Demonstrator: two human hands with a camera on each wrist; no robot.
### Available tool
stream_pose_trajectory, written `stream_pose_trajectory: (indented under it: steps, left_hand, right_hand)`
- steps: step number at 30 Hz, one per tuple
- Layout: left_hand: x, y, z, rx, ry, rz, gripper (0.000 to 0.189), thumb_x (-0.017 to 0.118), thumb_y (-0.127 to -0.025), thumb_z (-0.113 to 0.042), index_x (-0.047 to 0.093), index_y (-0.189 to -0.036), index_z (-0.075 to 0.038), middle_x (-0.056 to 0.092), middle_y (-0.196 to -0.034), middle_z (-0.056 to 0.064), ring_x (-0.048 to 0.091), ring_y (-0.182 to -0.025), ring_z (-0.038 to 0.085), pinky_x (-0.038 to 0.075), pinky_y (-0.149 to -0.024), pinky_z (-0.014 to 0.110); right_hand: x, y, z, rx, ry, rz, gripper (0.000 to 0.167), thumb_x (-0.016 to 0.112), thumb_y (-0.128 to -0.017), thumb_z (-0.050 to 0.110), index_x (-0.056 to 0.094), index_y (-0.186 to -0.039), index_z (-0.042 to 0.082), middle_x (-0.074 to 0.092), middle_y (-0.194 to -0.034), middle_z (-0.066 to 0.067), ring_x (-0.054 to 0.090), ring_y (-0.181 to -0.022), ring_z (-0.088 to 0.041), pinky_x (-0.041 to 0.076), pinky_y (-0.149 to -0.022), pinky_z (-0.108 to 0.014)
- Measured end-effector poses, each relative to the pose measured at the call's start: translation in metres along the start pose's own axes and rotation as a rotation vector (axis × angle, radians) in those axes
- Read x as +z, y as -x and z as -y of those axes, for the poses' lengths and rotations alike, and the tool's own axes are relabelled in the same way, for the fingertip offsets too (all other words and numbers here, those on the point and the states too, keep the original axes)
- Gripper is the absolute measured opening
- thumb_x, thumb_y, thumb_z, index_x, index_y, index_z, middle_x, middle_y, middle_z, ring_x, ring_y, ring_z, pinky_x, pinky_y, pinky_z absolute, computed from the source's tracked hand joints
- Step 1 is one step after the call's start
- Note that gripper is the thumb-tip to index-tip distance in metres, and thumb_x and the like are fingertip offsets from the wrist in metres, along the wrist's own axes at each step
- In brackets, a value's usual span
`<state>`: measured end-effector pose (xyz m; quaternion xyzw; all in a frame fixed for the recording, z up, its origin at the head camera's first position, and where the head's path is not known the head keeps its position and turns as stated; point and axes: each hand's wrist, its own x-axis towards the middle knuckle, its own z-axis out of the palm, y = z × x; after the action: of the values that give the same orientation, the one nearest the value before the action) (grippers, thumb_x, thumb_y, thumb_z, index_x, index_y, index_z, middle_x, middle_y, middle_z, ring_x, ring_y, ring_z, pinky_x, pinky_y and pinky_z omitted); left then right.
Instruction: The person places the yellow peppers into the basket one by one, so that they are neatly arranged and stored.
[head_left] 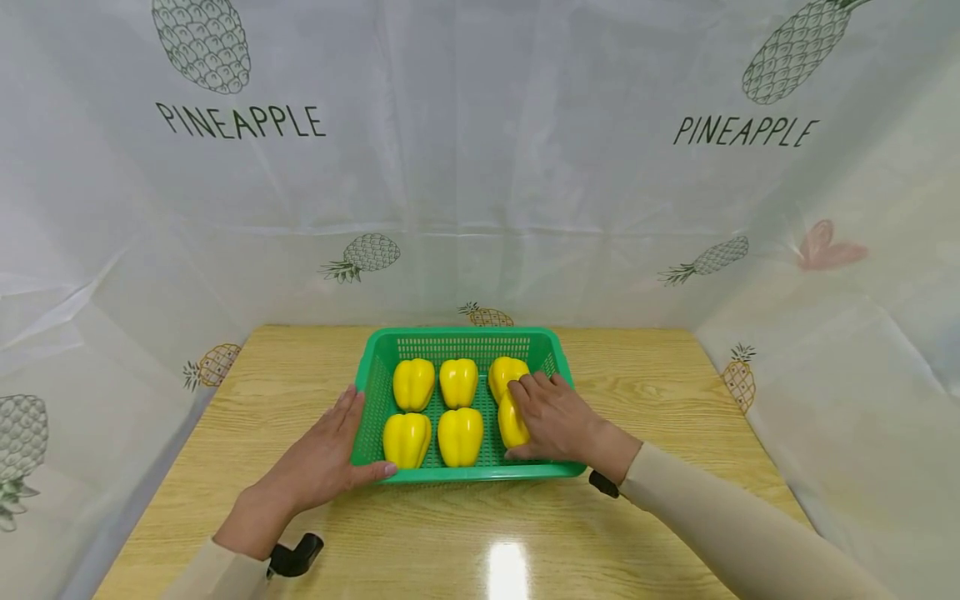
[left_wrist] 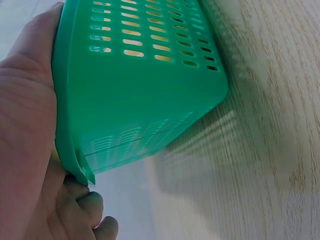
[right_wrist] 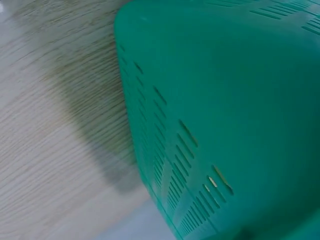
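A green plastic basket [head_left: 483, 473] with slotted sides stands on the table, holding several yellow bell peppers in two rows. My left hand [head_left: 318, 458] grips its near left corner, thumb along the front rim and fingers at the left rim. In the left wrist view, curled fingertips [left_wrist: 90, 207] show below the basket's rim. My right hand [head_left: 555, 417] reaches over the right side and grips the near right yellow bell pepper [head_left: 512, 423], partly covering it. Just behind it lies another bell pepper [head_left: 507, 372]. The right wrist view shows the basket's outer wall [right_wrist: 240, 100] but no fingers.
Four-sided wooden table [head_left: 645, 375] surface surrounds the basket. White pineapple-printed sheeting [head_left: 480, 183] hangs behind the table and along both sides. A bright light reflection [head_left: 507, 571] falls near the table's front.
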<state>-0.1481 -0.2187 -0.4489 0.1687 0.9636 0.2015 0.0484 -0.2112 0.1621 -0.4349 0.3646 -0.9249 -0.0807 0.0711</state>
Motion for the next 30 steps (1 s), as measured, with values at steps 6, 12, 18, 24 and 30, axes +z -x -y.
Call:
stream_pose_trajectory:
  steps: [6,12,18,24,30]
  left_hand:
    - [-0.001,-0.001,0.000,-0.007,0.005,0.005,0.129,0.061,-0.088,-0.082,0.014,-0.165,0.010,0.009,-0.174,0.029,0.023,-0.156,0.054,0.032,-0.122,0.068]
    - [-0.002,-0.001,-0.001,-0.010,0.009,0.012,0.129,0.060,-0.088,-0.082,0.014,-0.165,0.010,0.009,-0.174,0.029,0.024,-0.155,0.055,0.032,-0.121,0.068]
    - [-0.002,-0.001,-0.002,-0.015,0.010,0.015,0.129,0.060,-0.088,-0.082,0.015,-0.164,0.011,0.009,-0.174,0.029,0.026,-0.154,0.055,0.034,-0.120,0.068]
    - [-0.002,-0.001,-0.003,-0.017,0.008,0.018,0.129,0.060,-0.088,-0.083,0.015,-0.164,0.010,0.009,-0.174,0.029,0.026,-0.155,0.055,0.033,-0.120,0.068]
    - [-0.001,-0.001,-0.003,-0.016,0.011,0.015,0.130,0.059,-0.087,-0.084,0.015,-0.165,0.010,0.010,-0.174,0.030,0.027,-0.154,0.056,0.034,-0.119,0.069]
  right_hand:
    - [0.001,0.000,0.000,-0.016,-0.012,0.050,0.099,0.074,-0.079,0.081,0.055,-0.138,0.004,0.064,-0.116,-0.010,0.054,-0.096,-0.025,0.042,-0.078,-0.036]
    - [0.002,-0.001,0.001,-0.025,-0.005,0.115,0.089,0.078,-0.079,0.073,0.055,-0.133,0.007,0.065,-0.112,-0.008,0.056,-0.095,-0.025,0.049,-0.082,-0.039]
    - [0.006,-0.003,0.002,-0.020,0.032,0.170,0.091,0.074,-0.079,0.080,0.057,-0.132,0.009,0.067,-0.114,-0.007,0.059,-0.099,-0.024,0.051,-0.084,-0.041]
    - [0.010,-0.005,0.002,-0.008,0.059,0.179,0.092,0.071,-0.078,0.085,0.058,-0.131,0.010,0.067,-0.114,-0.005,0.059,-0.099,-0.023,0.048,-0.080,-0.038]
    - [0.011,-0.004,0.001,-0.014,0.052,0.183,0.096,0.065,-0.081,0.087,0.057,-0.138,0.010,0.068,-0.120,-0.006,0.060,-0.105,-0.024,0.048,-0.085,-0.040]
